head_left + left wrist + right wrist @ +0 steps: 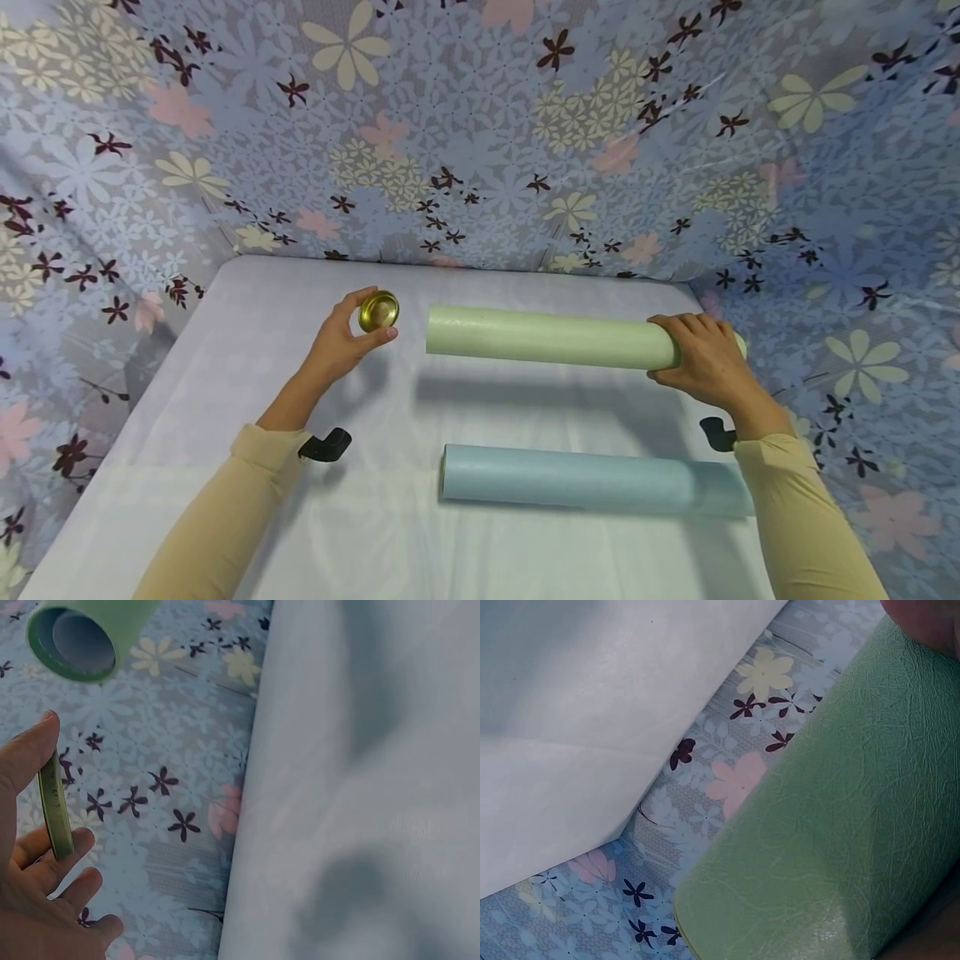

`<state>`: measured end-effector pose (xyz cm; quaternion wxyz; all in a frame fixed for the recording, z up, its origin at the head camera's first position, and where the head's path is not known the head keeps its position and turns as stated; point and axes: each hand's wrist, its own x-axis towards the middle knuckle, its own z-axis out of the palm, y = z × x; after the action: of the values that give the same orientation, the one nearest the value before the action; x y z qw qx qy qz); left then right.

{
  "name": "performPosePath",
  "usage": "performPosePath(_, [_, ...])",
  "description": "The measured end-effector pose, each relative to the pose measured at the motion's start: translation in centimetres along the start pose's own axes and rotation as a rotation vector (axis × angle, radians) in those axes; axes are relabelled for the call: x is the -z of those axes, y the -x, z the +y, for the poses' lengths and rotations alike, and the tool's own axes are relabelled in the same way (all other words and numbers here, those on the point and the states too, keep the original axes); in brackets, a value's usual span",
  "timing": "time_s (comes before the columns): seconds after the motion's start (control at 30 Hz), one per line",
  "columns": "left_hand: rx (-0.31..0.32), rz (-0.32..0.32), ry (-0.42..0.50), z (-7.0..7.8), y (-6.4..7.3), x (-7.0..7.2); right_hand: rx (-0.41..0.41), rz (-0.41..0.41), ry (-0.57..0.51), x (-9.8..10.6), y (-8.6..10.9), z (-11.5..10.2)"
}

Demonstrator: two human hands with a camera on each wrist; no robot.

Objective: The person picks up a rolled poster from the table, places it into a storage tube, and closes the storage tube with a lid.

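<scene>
A small shiny gold lid [378, 311] is pinched between the thumb and fingers of my left hand [336, 343], above the left part of the table. In the left wrist view the lid [55, 806] appears edge-on as a thin disc. My right hand [701, 354] grips a pale green roll [547, 336] near its right end, from above. The roll is held level off the table, its shadow falling below it. Its hollow left end [75, 645] faces the left hand, apart from the lid. Close up, the roll [840, 802] has a creased, leathery texture.
A light blue roll [570, 479] lies on the white-covered table [375, 533], nearer to me than the green one. Flowered cloth [465, 125] hangs behind and on both sides of the table. Black wrist mounts [326, 445] stick out from both sleeves.
</scene>
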<state>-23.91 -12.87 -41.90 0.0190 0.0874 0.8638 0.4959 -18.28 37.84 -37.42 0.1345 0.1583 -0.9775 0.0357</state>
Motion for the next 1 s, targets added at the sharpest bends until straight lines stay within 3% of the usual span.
performPosePath(0.43, [-0.083, 0.013, 0.114, 1.5, 2.2, -0.8, -0.003, 0.008, -0.008, 0.3, 0.1, -0.1])
performPosePath(1.0, [-0.113, -0.059, 0.502, 2.0, 3.7, -2.7, 0.019, 0.025, -0.015, 0.3, 0.0, -0.4])
